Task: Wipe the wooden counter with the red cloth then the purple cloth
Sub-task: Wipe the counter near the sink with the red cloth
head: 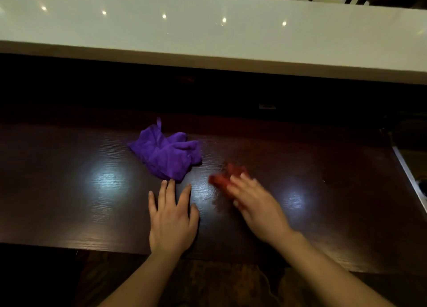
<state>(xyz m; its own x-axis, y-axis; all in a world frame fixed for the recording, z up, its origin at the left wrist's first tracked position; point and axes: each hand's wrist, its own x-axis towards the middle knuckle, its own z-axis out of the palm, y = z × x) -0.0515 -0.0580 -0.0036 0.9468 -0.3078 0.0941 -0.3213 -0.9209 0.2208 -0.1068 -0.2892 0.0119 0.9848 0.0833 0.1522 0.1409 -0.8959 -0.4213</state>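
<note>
The dark wooden counter (69, 191) stretches across the view in front of me. A crumpled purple cloth (166, 155) lies on it near the middle. My left hand (172, 219) rests flat on the wood with fingers spread, its fingertips just short of the purple cloth's near edge. To the right, my right hand (254, 202) presses on the red cloth (227, 173), which shows beyond and under the fingers. That hand and the red cloth are blurred by motion.
A raised white ledge (208, 29) runs along the back above a dark recess. The counter's right end (406, 170) has a pale edge strip. The near edge of the counter lies just below my wrists. Chair legs show beyond the ledge.
</note>
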